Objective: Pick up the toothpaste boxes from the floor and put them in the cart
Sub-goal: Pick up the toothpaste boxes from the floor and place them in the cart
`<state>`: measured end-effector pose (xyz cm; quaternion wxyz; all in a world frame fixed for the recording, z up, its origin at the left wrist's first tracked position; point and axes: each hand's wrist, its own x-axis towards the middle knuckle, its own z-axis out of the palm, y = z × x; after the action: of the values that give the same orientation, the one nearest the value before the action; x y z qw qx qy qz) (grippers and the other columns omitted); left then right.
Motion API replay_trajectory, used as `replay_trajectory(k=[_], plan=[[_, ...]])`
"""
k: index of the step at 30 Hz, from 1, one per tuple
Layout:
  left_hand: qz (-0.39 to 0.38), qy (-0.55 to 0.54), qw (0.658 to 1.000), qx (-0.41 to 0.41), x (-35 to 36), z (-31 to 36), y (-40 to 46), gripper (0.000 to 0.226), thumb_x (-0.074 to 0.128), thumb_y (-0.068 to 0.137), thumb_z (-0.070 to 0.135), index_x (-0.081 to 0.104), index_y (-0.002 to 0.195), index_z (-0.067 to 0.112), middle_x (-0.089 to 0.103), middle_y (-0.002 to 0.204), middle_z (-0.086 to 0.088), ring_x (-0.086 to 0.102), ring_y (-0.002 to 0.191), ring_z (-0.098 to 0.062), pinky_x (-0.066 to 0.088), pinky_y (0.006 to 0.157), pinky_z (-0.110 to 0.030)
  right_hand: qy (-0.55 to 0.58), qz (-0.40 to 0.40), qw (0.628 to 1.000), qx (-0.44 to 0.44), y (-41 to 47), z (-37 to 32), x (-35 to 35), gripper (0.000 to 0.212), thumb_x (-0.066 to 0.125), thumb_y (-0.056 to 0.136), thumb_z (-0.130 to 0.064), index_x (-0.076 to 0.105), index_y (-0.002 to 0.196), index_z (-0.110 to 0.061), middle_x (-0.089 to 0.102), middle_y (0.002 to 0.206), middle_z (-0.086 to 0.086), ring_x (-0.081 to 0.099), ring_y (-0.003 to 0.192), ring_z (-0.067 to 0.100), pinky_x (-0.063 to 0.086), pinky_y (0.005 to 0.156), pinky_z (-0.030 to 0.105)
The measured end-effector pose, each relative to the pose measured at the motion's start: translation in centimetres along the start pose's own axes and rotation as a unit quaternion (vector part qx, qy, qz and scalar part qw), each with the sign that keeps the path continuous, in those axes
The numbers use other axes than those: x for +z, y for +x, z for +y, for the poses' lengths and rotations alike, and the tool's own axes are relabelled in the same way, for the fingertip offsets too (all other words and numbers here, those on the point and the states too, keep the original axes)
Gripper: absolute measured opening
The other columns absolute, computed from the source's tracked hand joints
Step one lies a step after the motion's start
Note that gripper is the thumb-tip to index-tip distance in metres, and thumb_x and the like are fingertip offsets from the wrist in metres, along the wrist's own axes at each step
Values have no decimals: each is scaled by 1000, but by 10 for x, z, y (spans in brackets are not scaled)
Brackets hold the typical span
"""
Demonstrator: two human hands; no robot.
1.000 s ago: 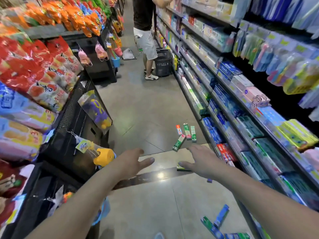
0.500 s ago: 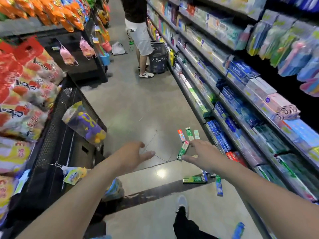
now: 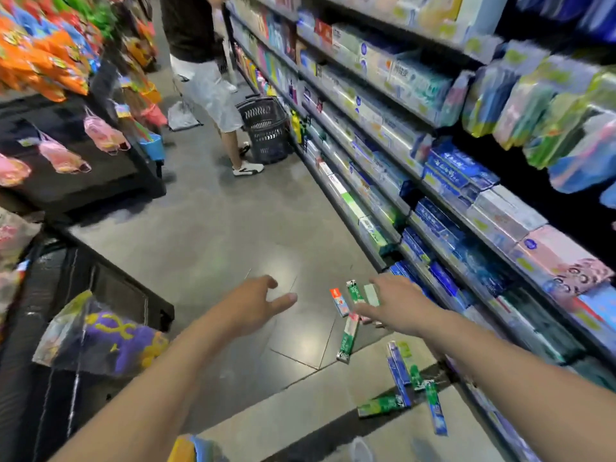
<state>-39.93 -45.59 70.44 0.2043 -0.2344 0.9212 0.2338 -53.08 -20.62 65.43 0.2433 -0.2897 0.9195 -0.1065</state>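
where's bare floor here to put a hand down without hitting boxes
Bare floor runs between the left display rack and the shelf, up to the basket. Crowded: toothpaste boxes by the right hand, and another cluster nearer the shelf foot.

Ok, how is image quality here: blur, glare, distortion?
Head view: motion blur smears the snack bags and shelves; ceiling-light glare on the floor beside the boxes; wide-angle bending curves the shelf lines; both hands stay fairly sharp.
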Motion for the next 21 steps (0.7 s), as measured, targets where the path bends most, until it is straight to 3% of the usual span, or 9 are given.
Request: replay_trajectory(k=[7, 11, 15, 19, 21], plan=[[-42, 53, 992, 107, -47, 51, 128, 64, 51, 93, 59, 47, 141, 17, 51, 142, -5, 50, 128, -22, 39, 104, -32, 28, 24, 996, 84, 71, 24, -27, 71, 52, 86, -70, 41, 143, -30, 48, 142, 5, 42, 132, 28, 37, 105, 41], [-92, 94, 976, 173, -66, 74, 217, 66, 52, 92, 59, 47, 141, 15, 53, 140, -8, 51, 127, -23, 40, 105, -33, 54, 38, 985, 160, 125, 35, -31, 73, 49, 83, -75, 47, 132, -21, 50, 138, 4, 45, 129, 28, 39, 102, 41], [-148, 159, 947, 235, -83, 99, 300, 72, 51, 89, 65, 46, 142, 16, 53, 139, -9, 52, 124, -24, 41, 104, -34, 95, 48, 963, 249, 166, 34, -35, 85, 48, 84, -75, 37, 146, -19, 44, 147, 8, 41, 133, 30, 36, 108, 42], [-218, 223, 903, 297, -79, 125, 360, 95, 42, 74, 79, 46, 142, 14, 50, 143, -11, 51, 127, -27, 41, 107, -40, 133, 68, 934, 324, 188, 36, -24, 82, 46, 83, -76, 42, 140, -19, 50, 140, 9, 47, 127, 30, 41, 105, 43], [-240, 246, 882, 322, -69, 139, 383, 88, 46, 79, 75, 46, 142, 13, 50, 143, -12, 51, 126, -26, 40, 106, -36, 163, 80, 916, 358, 193, 41, -14, 83, 46, 83, -76, 42, 141, -17, 50, 141, 9, 47, 127, 29, 40, 106, 43]])
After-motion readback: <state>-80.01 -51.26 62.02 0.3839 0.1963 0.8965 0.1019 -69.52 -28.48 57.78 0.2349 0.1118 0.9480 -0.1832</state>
